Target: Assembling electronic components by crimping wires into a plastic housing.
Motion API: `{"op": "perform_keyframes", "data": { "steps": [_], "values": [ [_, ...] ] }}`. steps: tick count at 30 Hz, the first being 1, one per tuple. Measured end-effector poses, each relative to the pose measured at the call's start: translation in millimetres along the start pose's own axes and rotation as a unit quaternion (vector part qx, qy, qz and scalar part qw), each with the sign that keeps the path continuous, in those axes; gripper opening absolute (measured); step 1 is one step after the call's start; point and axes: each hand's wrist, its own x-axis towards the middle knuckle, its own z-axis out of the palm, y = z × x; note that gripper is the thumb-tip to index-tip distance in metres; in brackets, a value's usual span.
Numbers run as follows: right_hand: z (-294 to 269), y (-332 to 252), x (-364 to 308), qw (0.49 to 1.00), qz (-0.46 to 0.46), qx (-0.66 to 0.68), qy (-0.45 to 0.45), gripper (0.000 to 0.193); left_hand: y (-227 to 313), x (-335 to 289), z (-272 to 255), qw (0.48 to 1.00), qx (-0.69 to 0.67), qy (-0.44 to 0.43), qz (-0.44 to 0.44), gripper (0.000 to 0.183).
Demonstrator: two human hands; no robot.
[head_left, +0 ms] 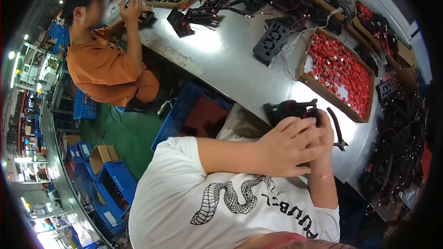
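Note:
Both my hands are together at the table's near edge, around a black plastic housing (288, 109) with a little red on it. My left hand (293, 147) reaches across from the left, its fingers bent and lying over the right hand. Behind it, my right hand (326, 131) is closed at the housing's right end, its fingers mostly covered. A small pale spot shows by the fingertips, too small to name. Just right of the hands is a curved black piece (339, 131), whose kind I cannot make out.
A cardboard tray of small red parts (341, 74) lies beyond my hands. A black panel (272, 41) and wired fan units (214, 0) lie farther back. Black wired parts (397, 143) are heaped right. A co-worker in orange (106, 64) works left, near a blue crate (173, 115).

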Motion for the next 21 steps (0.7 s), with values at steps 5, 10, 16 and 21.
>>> {"op": "perform_keyframes", "data": {
  "steps": [5,10,16,21],
  "values": [
    [-1.1,-2.3,-7.6,0.993,-0.066,-0.091,-0.035,0.031,-15.8,-3.6,16.8,0.999,0.033,-0.034,-0.012,0.082],
    [-15.1,5.8,-13.9,0.982,-0.026,0.184,-0.031,0.017,-36.6,-12.1,21.4,0.995,0.048,-0.034,0.084,0.069],
    [-27.5,-5.2,-5.9,0.996,0.070,0.042,0.028,0.014,-64.4,-6.1,-21.4,0.961,-0.085,-0.258,0.056,0.064],
    [-2.5,-12.4,-14.3,0.995,0.052,0.075,-0.028,0.015,-53.8,-11.4,7.8,0.999,0.030,-0.006,0.017,0.055]
  ]
}}
